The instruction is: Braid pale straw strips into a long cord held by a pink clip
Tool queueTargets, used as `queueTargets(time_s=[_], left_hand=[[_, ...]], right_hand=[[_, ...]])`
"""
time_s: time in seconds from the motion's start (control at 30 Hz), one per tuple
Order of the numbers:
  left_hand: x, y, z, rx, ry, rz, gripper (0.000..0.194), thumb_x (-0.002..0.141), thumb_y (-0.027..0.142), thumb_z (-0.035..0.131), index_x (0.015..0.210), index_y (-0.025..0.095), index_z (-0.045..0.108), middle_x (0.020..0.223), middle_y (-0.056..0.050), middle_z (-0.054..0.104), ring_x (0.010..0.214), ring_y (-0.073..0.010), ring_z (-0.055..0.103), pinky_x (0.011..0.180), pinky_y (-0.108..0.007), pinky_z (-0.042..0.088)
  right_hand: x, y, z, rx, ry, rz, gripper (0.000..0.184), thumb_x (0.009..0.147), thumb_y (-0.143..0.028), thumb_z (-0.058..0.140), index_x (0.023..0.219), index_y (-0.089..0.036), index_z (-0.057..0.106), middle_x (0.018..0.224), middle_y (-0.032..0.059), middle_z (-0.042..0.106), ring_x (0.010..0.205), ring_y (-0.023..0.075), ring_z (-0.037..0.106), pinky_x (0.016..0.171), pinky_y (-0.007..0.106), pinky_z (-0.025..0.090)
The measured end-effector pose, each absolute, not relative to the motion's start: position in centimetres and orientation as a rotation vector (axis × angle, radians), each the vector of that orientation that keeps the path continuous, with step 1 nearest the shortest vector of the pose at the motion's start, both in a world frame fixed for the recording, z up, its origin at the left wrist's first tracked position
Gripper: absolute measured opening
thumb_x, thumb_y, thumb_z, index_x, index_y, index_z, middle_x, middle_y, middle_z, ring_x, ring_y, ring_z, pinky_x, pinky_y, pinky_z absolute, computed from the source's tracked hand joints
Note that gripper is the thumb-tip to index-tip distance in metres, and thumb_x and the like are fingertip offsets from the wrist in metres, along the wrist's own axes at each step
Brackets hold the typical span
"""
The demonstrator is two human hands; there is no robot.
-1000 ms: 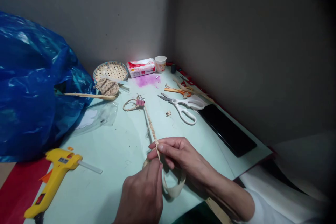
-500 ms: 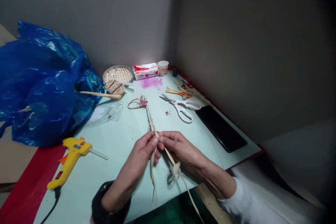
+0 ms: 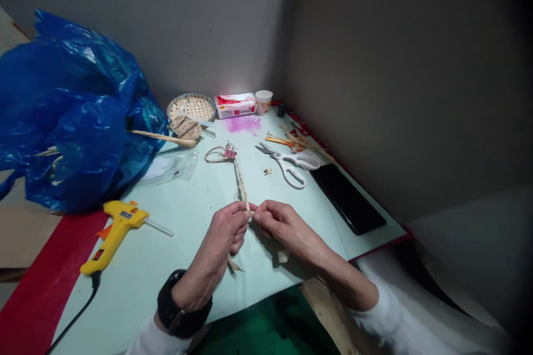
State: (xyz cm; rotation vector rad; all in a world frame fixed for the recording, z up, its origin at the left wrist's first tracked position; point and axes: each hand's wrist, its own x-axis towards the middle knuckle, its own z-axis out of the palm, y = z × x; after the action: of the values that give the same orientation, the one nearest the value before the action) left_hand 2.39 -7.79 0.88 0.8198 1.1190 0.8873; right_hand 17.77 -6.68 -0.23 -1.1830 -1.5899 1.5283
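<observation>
A thin braided straw cord (image 3: 240,183) lies on the pale green table (image 3: 195,216), running away from me to a loop held by a pink binder clip (image 3: 229,153). My left hand (image 3: 222,236) pinches the near end of the braid, with loose straw strips sticking out under its fingers. My right hand (image 3: 283,227) meets it fingertip to fingertip and pinches the same end. A flat strip end (image 3: 284,256) shows below the right hand. A black watch (image 3: 183,313) sits on my left wrist.
White scissors (image 3: 291,163) and a black phone (image 3: 347,197) lie to the right. A yellow glue gun (image 3: 114,227) is at the left, beside a big blue plastic bag (image 3: 70,111). A woven basket (image 3: 191,106), tissue pack (image 3: 236,105) and paper cup (image 3: 264,101) stand at the back.
Both hands have drawn together at the braid's near end and moved slightly away from me. The long loose strips now hang less far below the hands. The camera has shifted.
</observation>
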Motion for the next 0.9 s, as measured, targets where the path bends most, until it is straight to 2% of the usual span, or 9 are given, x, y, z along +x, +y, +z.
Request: queueTargets(time_s=[0.13, 0.3, 0.4, 0.53, 0.63, 0.73, 0.83, 0.9], left_hand=[[2.4, -7.7, 0.7, 0.782, 1.138, 0.891, 0.016, 0.079, 0.028, 0.061, 0.077, 0.018, 0.049, 0.050, 0.013, 0.020, 0.044, -0.0039, 0.009, 0.039, -0.018, 0.007], [2.2, -7.6, 0.4, 0.794, 1.127, 0.898, 0.017, 0.081, 0.028, 0.059, 0.074, 0.019, 0.046, 0.051, 0.012, 0.024, 0.044, -0.0038, 0.012, 0.039, -0.019, 0.008], [2.3, -7.5, 0.6, 0.816, 1.154, 0.885, 0.015, 0.082, 0.027, 0.058, 0.074, 0.017, 0.049, 0.051, 0.010, 0.034, 0.043, -0.0033, 0.017, 0.039, -0.019, 0.008], [2.4, -7.7, 0.8, 0.835, 1.179, 0.902, 0.015, 0.080, 0.028, 0.059, 0.076, 0.014, 0.055, 0.057, 0.004, 0.051, 0.041, -0.0016, 0.023, 0.040, -0.019, 0.009], [2.4, -8.0, 0.6, 0.868, 1.239, 0.934, 0.016, 0.079, 0.029, 0.062, 0.078, 0.013, 0.059, 0.053, 0.007, 0.043, 0.042, -0.0018, 0.021, 0.040, -0.018, 0.011], [2.4, -8.4, 0.4, 0.884, 1.259, 0.958, 0.019, 0.081, 0.032, 0.062, 0.083, 0.013, 0.062, 0.050, 0.010, 0.032, 0.044, -0.0033, 0.018, 0.041, -0.018, 0.012], [2.4, -8.6, 0.3, 0.869, 1.233, 0.975, 0.022, 0.081, 0.035, 0.064, 0.086, 0.013, 0.063, 0.056, 0.007, 0.045, 0.044, -0.0028, 0.020, 0.041, -0.019, 0.012], [2.4, -8.6, 0.4, 0.859, 1.257, 0.978, 0.024, 0.078, 0.033, 0.068, 0.088, 0.012, 0.063, 0.065, 0.002, 0.058, 0.044, -0.0015, 0.022, 0.041, -0.019, 0.012]], right_hand=[[17.7, -7.0, 0.2, -1.142, -1.370, 1.701, 0.025, 0.088, -0.038, 0.054, 0.077, -0.015, 0.054, 0.061, -0.0026, 0.054, 0.051, 0.0073, 0.036, 0.050, 0.021, 0.026], [17.7, -7.5, 0.0, -1.156, -1.250, 1.617, 0.027, 0.087, -0.040, 0.058, 0.084, -0.014, 0.061, 0.064, -0.0013, 0.056, 0.051, 0.0066, 0.031, 0.047, 0.021, 0.022], [17.8, -7.5, 0.0, -1.100, -1.222, 1.649, 0.029, 0.086, -0.043, 0.060, 0.087, -0.014, 0.064, 0.066, -0.0006, 0.056, 0.054, 0.0076, 0.037, 0.049, 0.021, 0.028], [18.2, -7.8, 0.5, -1.048, -1.447, 1.641, 0.027, 0.090, -0.037, 0.054, 0.093, -0.015, 0.069, 0.073, 0.0027, 0.061, 0.065, 0.0119, 0.052, 0.062, 0.024, 0.041], [18.2, -8.8, 0.8, -1.173, -1.851, 1.181, 0.025, 0.095, -0.029, 0.046, 0.099, -0.018, 0.069, 0.077, 0.0039, 0.064, 0.069, 0.0143, 0.056, 0.066, 0.026, 0.042], [17.7, -10.3, 0.8, -1.293, -2.215, 0.446, 0.028, 0.094, -0.015, 0.042, 0.106, -0.018, 0.067, 0.074, 0.0041, 0.061, 0.062, 0.0148, 0.052, 0.055, 0.027, 0.036], [16.8, -11.7, 0.3, -1.272, -2.351, -0.202, 0.033, 0.086, -0.001, 0.043, 0.110, -0.009, 0.064, 0.071, 0.0055, 0.058, 0.062, 0.0174, 0.049, 0.052, 0.030, 0.030], [16.4, -12.3, 0.0, -1.228, -2.364, -0.399, 0.031, 0.082, 0.003, 0.045, 0.104, -0.006, 0.064, 0.070, 0.0057, 0.057, 0.063, 0.0185, 0.048, 0.054, 0.031, 0.031]])
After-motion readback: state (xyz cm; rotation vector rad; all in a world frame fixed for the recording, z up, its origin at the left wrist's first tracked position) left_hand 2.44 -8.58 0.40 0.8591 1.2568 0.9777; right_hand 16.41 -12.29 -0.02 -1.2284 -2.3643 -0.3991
